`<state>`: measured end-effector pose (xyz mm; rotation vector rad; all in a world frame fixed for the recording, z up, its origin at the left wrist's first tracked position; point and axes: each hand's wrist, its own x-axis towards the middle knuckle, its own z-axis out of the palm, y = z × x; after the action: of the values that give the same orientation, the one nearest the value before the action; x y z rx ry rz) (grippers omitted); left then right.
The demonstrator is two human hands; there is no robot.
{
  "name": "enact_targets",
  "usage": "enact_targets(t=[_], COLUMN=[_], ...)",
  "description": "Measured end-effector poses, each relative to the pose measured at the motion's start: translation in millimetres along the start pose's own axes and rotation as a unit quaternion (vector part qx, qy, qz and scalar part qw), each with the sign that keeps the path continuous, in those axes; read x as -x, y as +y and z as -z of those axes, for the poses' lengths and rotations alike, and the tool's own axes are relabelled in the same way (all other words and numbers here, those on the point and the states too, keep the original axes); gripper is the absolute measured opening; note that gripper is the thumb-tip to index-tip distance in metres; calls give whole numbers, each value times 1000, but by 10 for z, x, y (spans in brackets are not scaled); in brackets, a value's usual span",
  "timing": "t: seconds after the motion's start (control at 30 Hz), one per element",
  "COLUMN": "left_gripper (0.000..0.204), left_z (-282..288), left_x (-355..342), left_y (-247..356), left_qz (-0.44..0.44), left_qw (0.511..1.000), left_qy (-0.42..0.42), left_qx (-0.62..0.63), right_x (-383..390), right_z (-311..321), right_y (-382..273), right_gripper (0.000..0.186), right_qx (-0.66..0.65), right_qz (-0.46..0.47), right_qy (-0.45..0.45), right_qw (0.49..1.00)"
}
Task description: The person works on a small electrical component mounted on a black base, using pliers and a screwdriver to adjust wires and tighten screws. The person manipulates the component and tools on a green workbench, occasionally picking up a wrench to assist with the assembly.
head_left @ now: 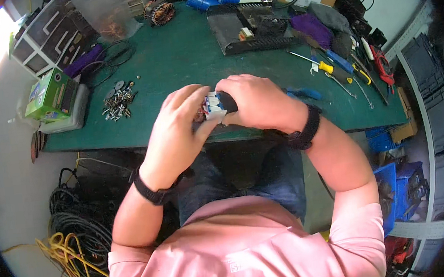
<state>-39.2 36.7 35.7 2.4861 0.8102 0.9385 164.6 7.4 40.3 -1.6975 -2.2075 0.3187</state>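
Over the bench's near edge, my two hands meet around a small blocky part [213,103] with white and blue sections. A reddish, copper-like side of it shows beside my left fingers, and a black portion lies against my right hand. My left hand [176,120] is closed on its left side, the thumb underneath. From the other side my right hand [261,100] grips the black end with bent fingers. The part's exact kind cannot be made out, and the fingers cover much of it. Each wrist wears a black band.
The green bench [171,52] carries a pile of screws [119,101] on the left and a green box [52,95] beyond. A black metal tray [254,26] stands at the back. Screwdrivers [326,67] and pliers [303,93] lie right. Coiled cables [77,216] lie below left.
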Motion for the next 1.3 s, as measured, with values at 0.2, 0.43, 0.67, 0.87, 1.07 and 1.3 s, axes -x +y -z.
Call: enact_targets(t=[0.2, 0.43, 0.67, 0.87, 1.07, 1.3], left_gripper=[42, 40, 37, 52, 71, 30], left_z=[-12, -73, -57, -17, 34, -164], left_x=[-263, -198, -229, -253, 256, 244], left_y=[9, -31, -59, -143, -89, -127], left_qz=[0, 6, -5, 43, -89, -161], left_qw=[997, 998, 997, 996, 991, 976], left_qy=[-81, -51, -49, -63, -6, 19], left_qx=[19, 37, 64, 39, -104, -148], right_x=[-90, -157, -215, -359, -394, -570], right_z=[6, 20, 36, 109, 116, 276], right_y=[45, 59, 120, 162, 193, 162], right_gripper=[49, 46, 56, 63, 56, 52], right_qx=[-26, -44, -78, -115, -109, -131], right_qz=[-21, 6, -1, -36, -24, -46], right_qy=[-36, -16, -20, -122, -124, -180], right_qw=[999, 999, 997, 985, 986, 974])
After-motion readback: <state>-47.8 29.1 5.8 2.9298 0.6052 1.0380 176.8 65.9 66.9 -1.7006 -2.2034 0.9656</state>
